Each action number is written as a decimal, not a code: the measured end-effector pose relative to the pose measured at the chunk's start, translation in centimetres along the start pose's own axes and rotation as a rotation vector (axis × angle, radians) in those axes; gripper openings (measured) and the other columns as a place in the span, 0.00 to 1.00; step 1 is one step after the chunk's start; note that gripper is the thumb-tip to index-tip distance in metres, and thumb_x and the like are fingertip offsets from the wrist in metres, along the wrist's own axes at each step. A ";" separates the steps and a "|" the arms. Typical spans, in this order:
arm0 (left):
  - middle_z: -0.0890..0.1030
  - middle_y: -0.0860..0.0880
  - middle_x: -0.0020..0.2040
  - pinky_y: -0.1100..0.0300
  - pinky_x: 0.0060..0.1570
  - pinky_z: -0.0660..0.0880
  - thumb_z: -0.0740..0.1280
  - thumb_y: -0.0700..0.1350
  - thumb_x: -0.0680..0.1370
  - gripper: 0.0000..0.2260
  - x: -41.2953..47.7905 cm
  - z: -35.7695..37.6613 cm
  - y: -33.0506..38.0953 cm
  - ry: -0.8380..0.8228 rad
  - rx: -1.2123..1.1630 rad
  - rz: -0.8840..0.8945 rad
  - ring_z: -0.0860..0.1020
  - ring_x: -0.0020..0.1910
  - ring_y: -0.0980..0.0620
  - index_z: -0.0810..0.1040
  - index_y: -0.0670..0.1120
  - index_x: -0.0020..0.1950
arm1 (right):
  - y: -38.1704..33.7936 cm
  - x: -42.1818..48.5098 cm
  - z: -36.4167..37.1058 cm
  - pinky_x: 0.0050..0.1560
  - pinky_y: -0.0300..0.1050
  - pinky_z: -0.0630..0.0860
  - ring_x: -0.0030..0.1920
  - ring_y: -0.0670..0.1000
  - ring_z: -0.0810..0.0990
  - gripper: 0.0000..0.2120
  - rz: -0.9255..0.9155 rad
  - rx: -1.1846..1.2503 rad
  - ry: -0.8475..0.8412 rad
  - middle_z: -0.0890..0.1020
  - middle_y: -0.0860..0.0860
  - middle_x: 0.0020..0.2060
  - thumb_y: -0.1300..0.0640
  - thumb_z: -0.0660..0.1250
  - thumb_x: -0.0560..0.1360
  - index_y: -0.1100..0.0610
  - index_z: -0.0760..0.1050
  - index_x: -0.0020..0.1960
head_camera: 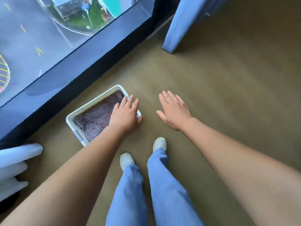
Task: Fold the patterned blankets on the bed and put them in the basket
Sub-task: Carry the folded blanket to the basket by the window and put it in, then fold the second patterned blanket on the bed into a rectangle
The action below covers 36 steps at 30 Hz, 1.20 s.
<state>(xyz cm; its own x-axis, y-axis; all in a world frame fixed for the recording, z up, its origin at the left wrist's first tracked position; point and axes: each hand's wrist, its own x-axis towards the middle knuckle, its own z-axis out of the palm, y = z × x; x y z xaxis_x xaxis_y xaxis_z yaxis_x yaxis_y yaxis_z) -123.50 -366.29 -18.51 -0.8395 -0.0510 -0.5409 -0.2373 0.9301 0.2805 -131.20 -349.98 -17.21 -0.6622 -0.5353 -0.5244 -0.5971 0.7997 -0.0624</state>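
- Fingers of both hands are straight, close together and hold nothing. The left hand (pixel 125 111) is over the basket's near corner, touching or not I cannot tell. The right hand (pixel 174 110) is over the floor (pixel 211 95).
- One folded blanket (pixel 96 118) lies in the basket (pixel 97 97), just beside the bed (pixel 48 46), so that part looks done.
- The visible bed shows only a smooth printed cover; whether more blankets remain I cannot tell.
- Blanket: dark, fine netlike pattern. Basket: white, rigid, rectangular, perforated walls.

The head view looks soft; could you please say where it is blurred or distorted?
In the head view, motion blur streaks the floor and softens the left hand and right hand; the blanket in the basket looks sharper; wide-angle stretch swells the forearms near the corners.
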 end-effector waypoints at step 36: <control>0.66 0.45 0.71 0.52 0.60 0.66 0.53 0.58 0.79 0.25 -34.3 10.5 101.2 -0.156 0.590 1.466 0.66 0.68 0.46 0.62 0.45 0.71 | 47.3 -88.9 11.6 0.70 0.48 0.57 0.71 0.58 0.59 0.27 1.665 0.639 0.587 0.65 0.59 0.69 0.50 0.57 0.78 0.63 0.57 0.72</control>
<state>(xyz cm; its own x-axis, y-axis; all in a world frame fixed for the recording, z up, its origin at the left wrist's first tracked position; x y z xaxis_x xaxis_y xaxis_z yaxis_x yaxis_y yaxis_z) -113.53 -266.56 20.10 -0.0956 0.9804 -0.1723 0.9443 0.1441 0.2960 -95.36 -261.39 16.64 -0.4448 0.8935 -0.0623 0.8825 0.4254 -0.2006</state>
